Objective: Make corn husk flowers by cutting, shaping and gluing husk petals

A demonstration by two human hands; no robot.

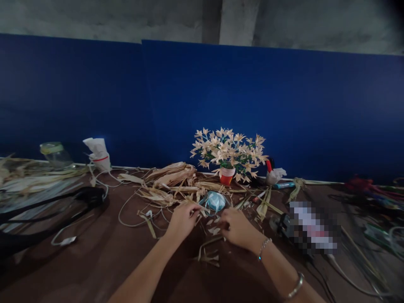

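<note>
My left hand [184, 219] is closed in a pinch at the middle of the table, with a small pale piece of dried husk [203, 209] at its fingertips. To its right, my right hand [238, 227] has its fingers curled downward; whatever they hold, if anything, is hidden. Small cut husk pieces [213, 231] lie scattered between the two hands. Just beyond them sits a light blue roll [215, 200], perhaps tape or ribbon. Behind it stands a red and white pot [227, 176] of pale flowers [224, 147] on green stems.
A heap of dried husks [172, 176] lies behind my left hand, with a white cable [123, 221] looping beside it. Black straps [90, 197] and a clear jar [57, 155] are at left. A power strip [284, 225] and cords lie right. A blue panel [94, 92] closes off the back.
</note>
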